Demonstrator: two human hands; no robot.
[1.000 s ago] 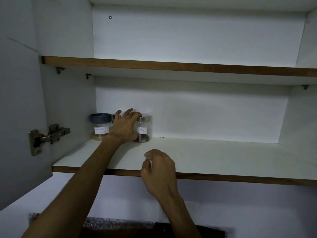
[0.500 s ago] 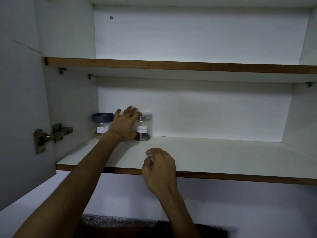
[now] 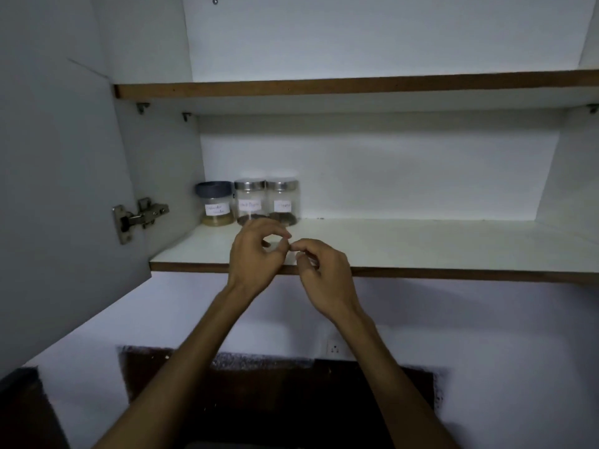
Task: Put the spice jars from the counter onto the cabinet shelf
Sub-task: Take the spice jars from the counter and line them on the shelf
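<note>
Three spice jars are standing in a row at the back left of the lower cabinet shelf (image 3: 421, 244): a grey-lidded jar (image 3: 215, 204), then two steel-lidded jars (image 3: 250, 202) and (image 3: 282, 201), each touching the next. The left hand (image 3: 256, 254) and right hand (image 3: 324, 273) are hovering empty at the shelf's front edge, fingers loosely curled, fingertips nearly meeting. The placing step looks finished, so the next move is probably reaching down to the counter for any remaining jar.

Single head-worn wide-angle view, facing forward and slightly up into an open cabinet, lower shelf (image 3: 421, 244) near, at arm's reach, door hinge (image 3: 139, 218) at nine o'clock, dark counter (image 3: 275, 400) at six o'clock
</note>
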